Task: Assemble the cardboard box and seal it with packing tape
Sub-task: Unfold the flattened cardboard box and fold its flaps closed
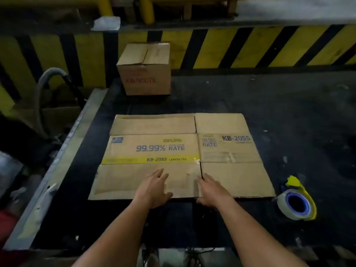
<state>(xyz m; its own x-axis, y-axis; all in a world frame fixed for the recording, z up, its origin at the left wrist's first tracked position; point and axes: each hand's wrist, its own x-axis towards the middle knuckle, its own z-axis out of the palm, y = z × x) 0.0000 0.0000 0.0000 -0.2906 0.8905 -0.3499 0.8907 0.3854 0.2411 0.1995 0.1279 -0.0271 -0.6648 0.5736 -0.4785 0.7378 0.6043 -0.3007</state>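
Flattened cardboard box (179,151): tan, grey print, yellow band. Tape roll (295,204): whitish, blue core, yellow dispenser. Assembled box (144,69): tan, red lettering. Wall (250,47): yellow-black diagonal stripes. Surface (269,105): black.

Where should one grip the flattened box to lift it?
Probably at the near edge of the flattened box, coming from the person's side: it lies flat on the table, so only edges offer a hold, and left hand and right hand rest there.

Plenty of open dark surface (289,105) at 1 to 3 o'clock of the flat carton (183,151). Gotta dodge the tape roll (296,204) at 4 o'clock, closed box (144,70) at 11.
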